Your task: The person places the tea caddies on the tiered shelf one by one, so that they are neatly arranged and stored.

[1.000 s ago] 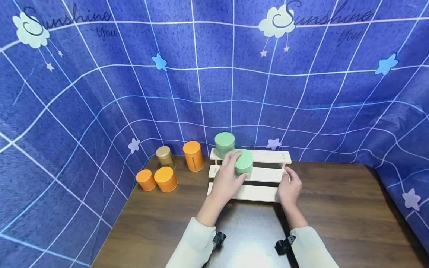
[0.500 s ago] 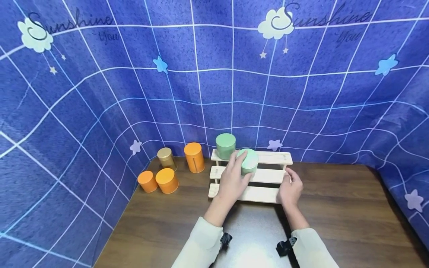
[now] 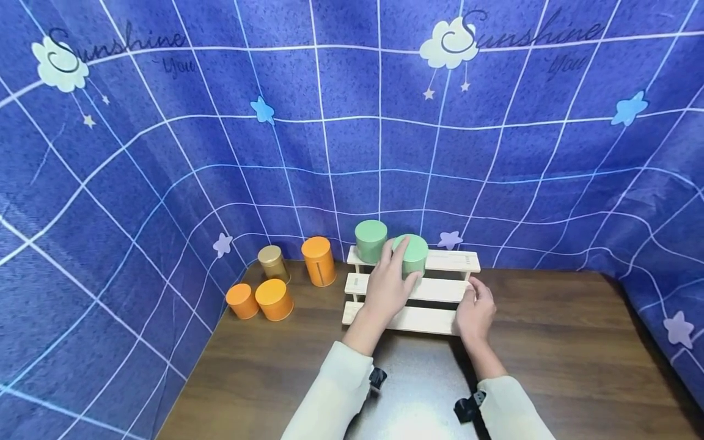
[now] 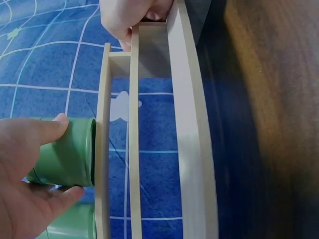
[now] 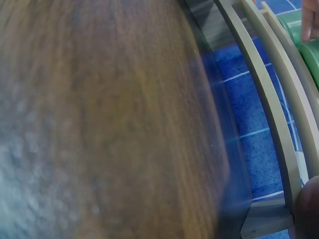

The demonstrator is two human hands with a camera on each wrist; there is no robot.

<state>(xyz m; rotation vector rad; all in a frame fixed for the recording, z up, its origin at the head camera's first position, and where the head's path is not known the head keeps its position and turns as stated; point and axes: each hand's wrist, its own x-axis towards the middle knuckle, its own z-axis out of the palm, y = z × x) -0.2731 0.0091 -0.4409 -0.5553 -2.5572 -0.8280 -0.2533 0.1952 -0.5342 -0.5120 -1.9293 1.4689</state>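
In the head view my left hand (image 3: 385, 290) grips a green round tin (image 3: 416, 252) by its side, at the top tier of a three-tier wooden display rack (image 3: 440, 289). The left wrist view shows the thumb and fingers around this tin (image 4: 67, 157), its base right at the top board. Just left of it, a second green tin (image 3: 371, 239) stands on that tier. My right hand (image 3: 476, 310) holds the rack's right end, fingers curled at the side frame. Only part of this hand (image 5: 308, 209) shows in the right wrist view.
Left of the rack, an upright tall orange tin (image 3: 318, 261), a gold tin (image 3: 273, 264) and two shorter orange tins (image 3: 274, 299) stand on the brown wooden table (image 3: 561, 354). A blue gridded cloth (image 3: 352, 140) hangs behind and at the sides.
My left hand has carried the green tin up and to the right, from over the middle tier to the top tier. The right hand keeps its hold on the rack.
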